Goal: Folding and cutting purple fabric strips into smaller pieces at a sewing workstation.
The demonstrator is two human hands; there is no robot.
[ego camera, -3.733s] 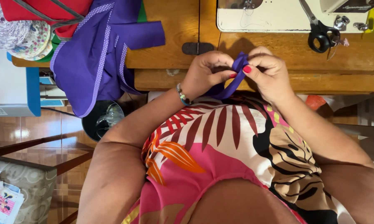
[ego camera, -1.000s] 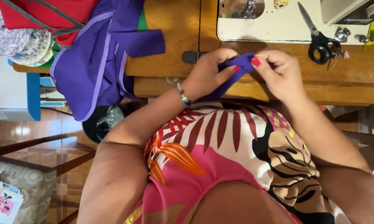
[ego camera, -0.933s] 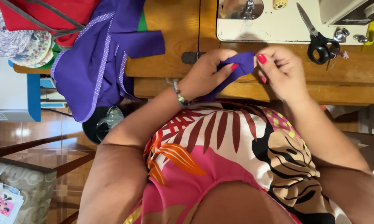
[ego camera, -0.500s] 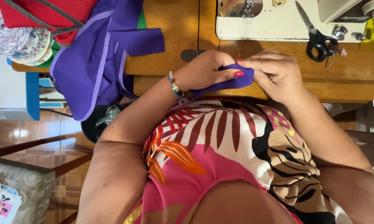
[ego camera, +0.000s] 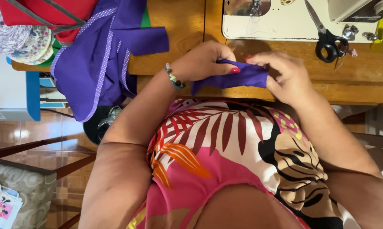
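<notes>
1. The left hand [ego camera: 202, 61] pinches one end of a purple strip [ego camera: 232, 78] — thumb on top, the other fingers curled under it — so the cloth stays flat and taut instead of drooping.

2. The right hand [ego camera: 285, 78] grips the strip's other end, fingers bent down over the folded edge; both hands hold it just above the near edge of the table [ego camera: 183, 25], in front of the person's chest, close enough to see the fold well (the strip looks doubled over lengthwise, though I cannot tell how many layers).

3. The strip touches nothing but the two hands; it hangs a little toward the left wrist, beside a bead bracelet [ego camera: 173, 77].

4. The scissors [ego camera: 325, 36] lie shut on the sewing machine [ego camera: 285, 21], handles toward the person — well placed for the right hand to reach, but apart from it now.

5. A larger purple garment [ego camera: 94, 63] with dotted trim drapes off the table's left side, pushed aside so that the middle of the table stays free for handwork; a red cloth [ego camera: 47, 12] and a patterned bundle [ego camera: 17, 36] sit beyond it.

6. The machine's needle plate [ego camera: 246, 7] is directly ahead of the hands, so the strip is held on the line toward it.
</notes>
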